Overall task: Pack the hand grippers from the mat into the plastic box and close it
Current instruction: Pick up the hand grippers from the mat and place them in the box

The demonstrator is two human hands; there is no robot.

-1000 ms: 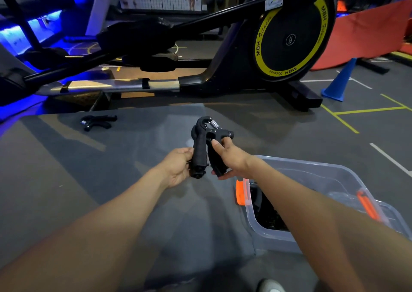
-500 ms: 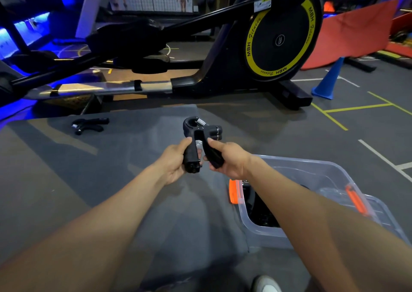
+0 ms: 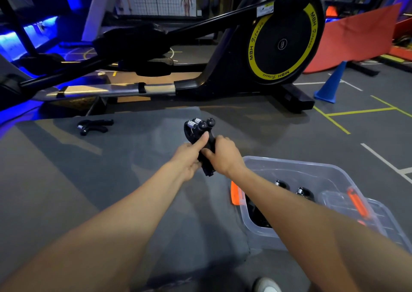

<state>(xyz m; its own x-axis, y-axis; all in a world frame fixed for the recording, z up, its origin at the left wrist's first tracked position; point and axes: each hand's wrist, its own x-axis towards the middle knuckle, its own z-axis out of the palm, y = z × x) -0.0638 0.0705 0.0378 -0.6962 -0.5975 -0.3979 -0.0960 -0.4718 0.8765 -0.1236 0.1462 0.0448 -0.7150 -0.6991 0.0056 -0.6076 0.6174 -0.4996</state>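
Since half a second ago you have squeezed the handles of the black hand gripper (image 3: 201, 144) together; they stood apart in a V then, and now they lie pressed side by side between your palms. Your left hand (image 3: 189, 155) grasps it from the left with the thumb laid up along the handle, and your right hand (image 3: 223, 155) wraps it from the right. You hold it in the air above the grey mat (image 3: 89, 180), just beyond the near corner of the plastic box (image 3: 289, 169).

"MBH Fitness" reads in black on the yellow ring of the elliptical trainer (image 3: 283, 44); the small sticker above it is too small to read.

Your right forearm covers much of the box's inside; only two dark rounded tops with silver glints and some black shapes show there. An orange latch (image 3: 234, 193) sits on its near end. The clear lid (image 3: 361, 213) lies against the far side, partly cut off.

Coiled silver springs and two round black knobs top the held gripper. A second hand gripper (image 3: 94, 125) lies on the mat, far left.
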